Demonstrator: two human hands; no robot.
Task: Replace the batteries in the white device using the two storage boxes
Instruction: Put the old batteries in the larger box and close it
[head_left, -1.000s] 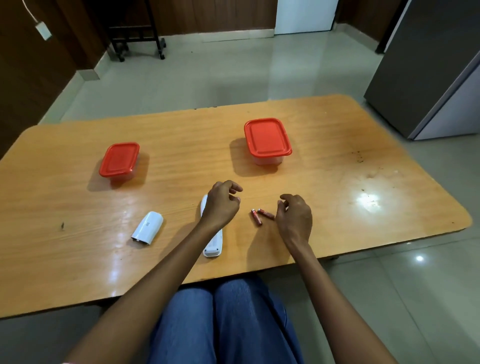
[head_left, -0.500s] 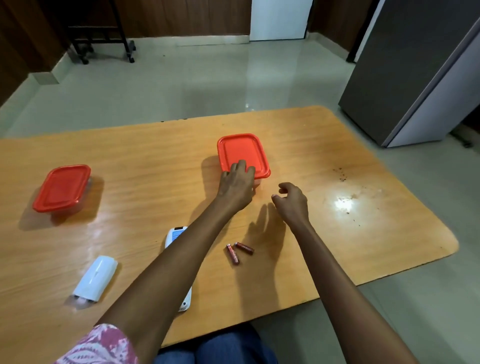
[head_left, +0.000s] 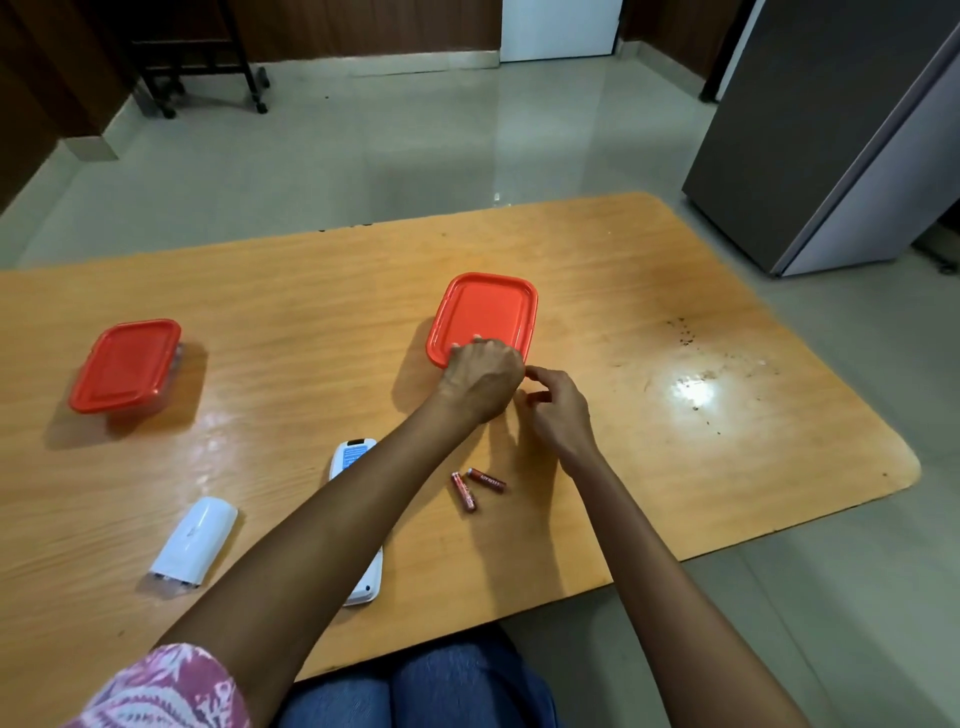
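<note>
Two clear storage boxes with red lids stand on the wooden table (head_left: 675, 467): one at the left (head_left: 124, 364), one in the middle (head_left: 488, 312). My left hand (head_left: 483, 382) grips the near edge of the middle box, fingertips on its lid. My right hand (head_left: 558, 410) hovers curled at that box's near right corner; contact is unclear. The white device (head_left: 353, 457) lies face down under my left forearm, partly hidden. Its white battery cover (head_left: 195, 543) lies to the left. Two red batteries (head_left: 475, 486) lie loose by my right wrist.
A grey cabinet (head_left: 831, 130) stands off the table's far right corner. A black wheeled cart (head_left: 197, 57) is at the back left of the tiled floor. Dark specks (head_left: 696, 374) mark the table's right side. My knees sit below the near edge.
Both hands left the device and batteries and reached forward to the middle box. My left hand settled on its near edge; my right hand moved up beside it. The view shifted forward.
</note>
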